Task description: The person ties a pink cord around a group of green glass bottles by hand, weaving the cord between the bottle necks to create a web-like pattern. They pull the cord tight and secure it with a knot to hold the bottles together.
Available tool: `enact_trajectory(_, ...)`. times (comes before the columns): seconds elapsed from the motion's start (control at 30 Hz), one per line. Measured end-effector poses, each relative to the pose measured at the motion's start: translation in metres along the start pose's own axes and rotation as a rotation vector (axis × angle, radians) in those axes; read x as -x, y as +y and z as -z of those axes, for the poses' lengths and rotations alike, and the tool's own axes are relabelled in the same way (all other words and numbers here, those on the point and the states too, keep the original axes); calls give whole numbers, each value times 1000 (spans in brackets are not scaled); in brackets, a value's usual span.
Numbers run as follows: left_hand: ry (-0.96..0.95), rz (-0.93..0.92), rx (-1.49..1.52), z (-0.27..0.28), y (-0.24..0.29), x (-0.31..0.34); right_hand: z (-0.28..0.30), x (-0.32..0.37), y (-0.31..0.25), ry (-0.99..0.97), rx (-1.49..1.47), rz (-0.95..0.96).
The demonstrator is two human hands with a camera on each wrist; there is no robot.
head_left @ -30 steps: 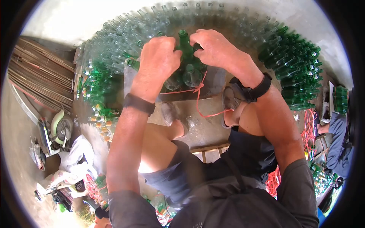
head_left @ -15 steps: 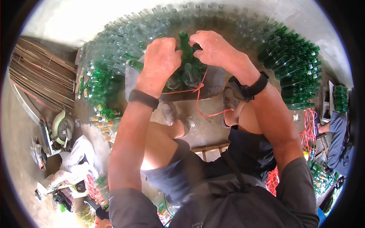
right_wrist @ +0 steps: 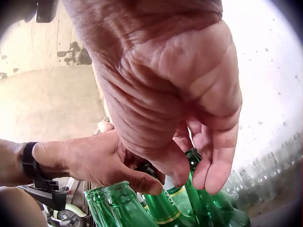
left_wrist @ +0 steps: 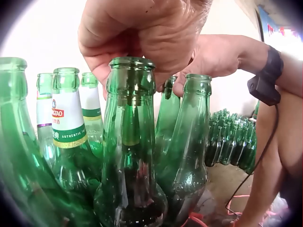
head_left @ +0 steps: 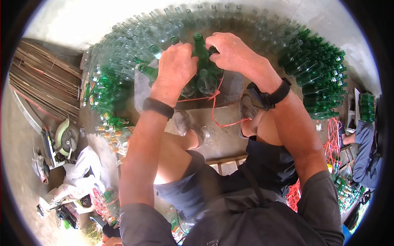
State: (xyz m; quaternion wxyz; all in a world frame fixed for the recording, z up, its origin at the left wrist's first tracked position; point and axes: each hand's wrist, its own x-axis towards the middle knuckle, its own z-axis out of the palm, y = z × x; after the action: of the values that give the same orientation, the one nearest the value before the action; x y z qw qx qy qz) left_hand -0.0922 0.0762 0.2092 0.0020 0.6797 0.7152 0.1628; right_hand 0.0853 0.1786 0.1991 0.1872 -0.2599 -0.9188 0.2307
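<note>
Green glass bottles stand bunched on a grey surface, a pink string around the near side. In the head view the left hand is left of an upright green bottle; in the right wrist view that hand curls its thumb and fingers round a bottle neck. On the other side the right hand pinches a dark bottle mouth. The right wrist view shows the right hand with thumb and fingers at a green neck. Labelled bottles stand left of the nearest bottle in the left wrist view.
Rows of clear bottles curve along the wall, with green bottles at the right. Long thin rods lie at the left. Pink string trails towards the right shoe. Another person's leg shows at the right edge.
The left hand has shifted slightly right and towards the body, uncovering more of the bottle tops on its left. My right hand has barely moved.
</note>
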Motion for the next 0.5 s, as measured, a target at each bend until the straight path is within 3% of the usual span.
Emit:
enact_trajectory(0.13,2,-12,24,6,0,7,-2,0,0,7,7,4)
enact_trajectory(0.23,144,-32,114,26,1,17,-1,2,1,10,7,14)
enact_trajectory(0.3,169,52,270,38,-2,20,3,4,-1,13,13,35)
enact_trajectory(0.4,271,-107,59,42,-9,29,9,7,-8,-34,7,-18)
enact_trajectory(0.5,192,-129,48,16,-10,37,7,8,-12,21,-22,-46)
